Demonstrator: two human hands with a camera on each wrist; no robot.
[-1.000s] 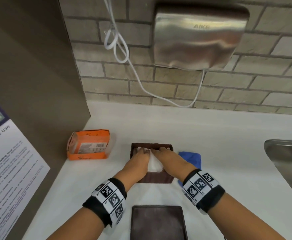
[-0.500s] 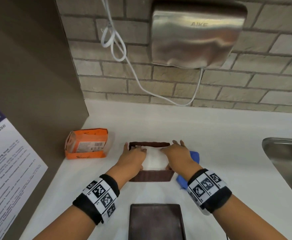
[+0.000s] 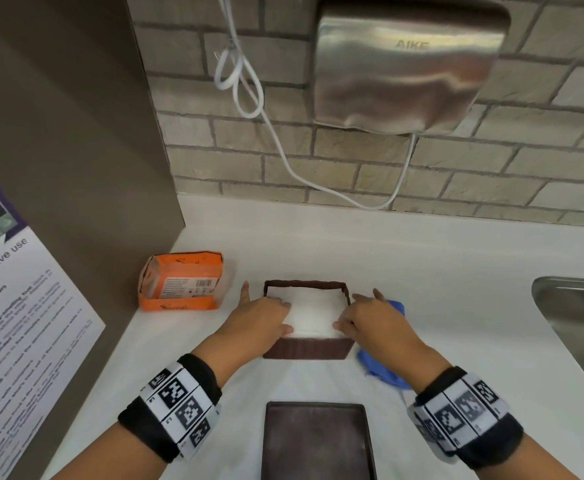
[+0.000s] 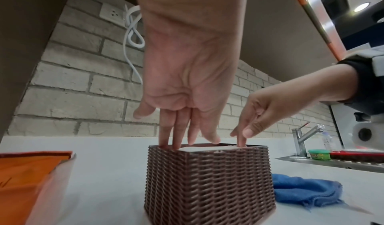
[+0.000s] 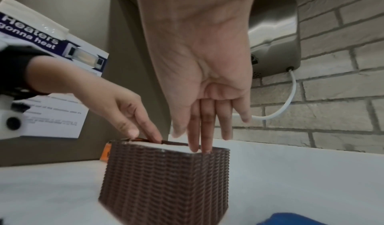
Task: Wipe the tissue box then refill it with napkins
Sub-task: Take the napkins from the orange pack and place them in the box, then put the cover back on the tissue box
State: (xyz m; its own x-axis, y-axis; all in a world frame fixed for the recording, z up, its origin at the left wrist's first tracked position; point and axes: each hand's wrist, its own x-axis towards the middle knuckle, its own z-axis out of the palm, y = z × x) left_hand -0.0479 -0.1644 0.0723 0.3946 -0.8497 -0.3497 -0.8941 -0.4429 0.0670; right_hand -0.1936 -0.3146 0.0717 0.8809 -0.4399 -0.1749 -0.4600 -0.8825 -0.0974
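My fingers (image 4: 176, 130) point straight down, tips pressing the white napkins (image 3: 313, 311) at both sides of the tissue box (image 3: 309, 348), left hand (image 3: 261, 322) and right hand (image 3: 370, 322) flat and holding nothing. Nearer me lies its lid (image 3: 316, 441); just right, a blue cloth (image 3: 380, 370).

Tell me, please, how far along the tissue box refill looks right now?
Apparently done: the blue cloth lies set aside beside the tissue box, which suggests the wiping is over, and white napkins already fill the box to its rim. In hand: the left hand and right hand press the stack down with straight fingers. Left: the brown lid lies off, nearer the person.
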